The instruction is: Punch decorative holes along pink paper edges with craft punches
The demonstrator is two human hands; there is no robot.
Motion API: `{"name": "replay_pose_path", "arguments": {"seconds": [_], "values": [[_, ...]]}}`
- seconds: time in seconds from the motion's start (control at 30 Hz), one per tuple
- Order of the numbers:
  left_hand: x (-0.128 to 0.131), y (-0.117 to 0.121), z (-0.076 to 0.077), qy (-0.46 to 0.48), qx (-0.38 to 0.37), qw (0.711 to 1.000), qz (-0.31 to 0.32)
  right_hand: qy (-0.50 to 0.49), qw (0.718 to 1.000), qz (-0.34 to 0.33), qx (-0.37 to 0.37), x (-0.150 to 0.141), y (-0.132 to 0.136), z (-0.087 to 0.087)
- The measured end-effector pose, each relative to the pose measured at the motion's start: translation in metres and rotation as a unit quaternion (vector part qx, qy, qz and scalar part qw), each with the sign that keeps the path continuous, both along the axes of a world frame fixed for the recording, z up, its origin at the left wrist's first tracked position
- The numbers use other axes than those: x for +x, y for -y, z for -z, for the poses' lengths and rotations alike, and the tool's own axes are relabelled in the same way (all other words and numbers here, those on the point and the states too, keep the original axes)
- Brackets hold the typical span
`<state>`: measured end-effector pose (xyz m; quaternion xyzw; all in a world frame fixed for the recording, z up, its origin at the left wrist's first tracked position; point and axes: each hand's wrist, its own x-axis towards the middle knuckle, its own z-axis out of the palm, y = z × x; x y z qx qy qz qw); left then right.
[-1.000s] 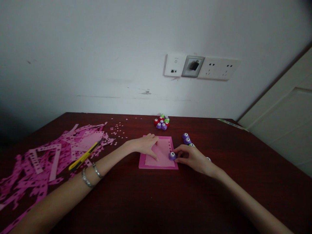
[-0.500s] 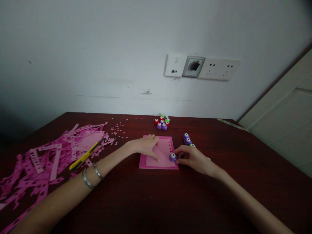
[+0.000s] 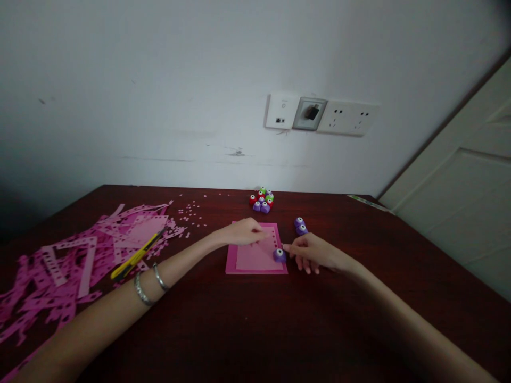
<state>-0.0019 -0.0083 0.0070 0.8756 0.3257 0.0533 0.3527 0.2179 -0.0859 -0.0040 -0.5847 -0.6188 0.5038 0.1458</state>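
A purple craft punch (image 3: 279,255) with a white and black button sits at the right edge of a light pink paper sheet (image 3: 251,258). A short row of small punched holes runs along that edge above it. Beneath the sheet lies a darker pink pad (image 3: 230,260). My left hand (image 3: 245,232) is over the upper part of the sheet, index finger stretched towards the holes, the other fingers curled, holding nothing. Beside the punch is my right hand (image 3: 311,252), its index fingertip at the punch's right side and its other fingers loosely apart.
Purple punches (image 3: 301,226) stand behind my right hand. A cluster of red, green and purple punches (image 3: 262,201) is farther back. On the left, a yellow utility knife (image 3: 138,256) lies among pink paper strips (image 3: 90,266) and tiny cut-outs (image 3: 189,213). Wall sockets (image 3: 347,118) are behind the table.
My left hand has gone from spread flat on the sheet to pointing with its index finger near the holes. My right hand has loosened its pinch on the purple punch, fingers now apart.
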Motion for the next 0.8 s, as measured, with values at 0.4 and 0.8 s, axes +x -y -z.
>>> {"name": "replay_pose_path", "arguments": {"seconds": [0.4, 0.8], "values": [[0.027, 0.001, 0.001, -0.068, -0.21, 0.974, 0.051, 0.066, 0.991, -0.069, -0.092, -0.007, -0.019, 0.003], [0.037, -0.004, 0.005, -0.12, -0.324, 0.937, 0.057, 0.038, 0.978, -0.037, -0.202, -0.014, -0.027, -0.004]]}}
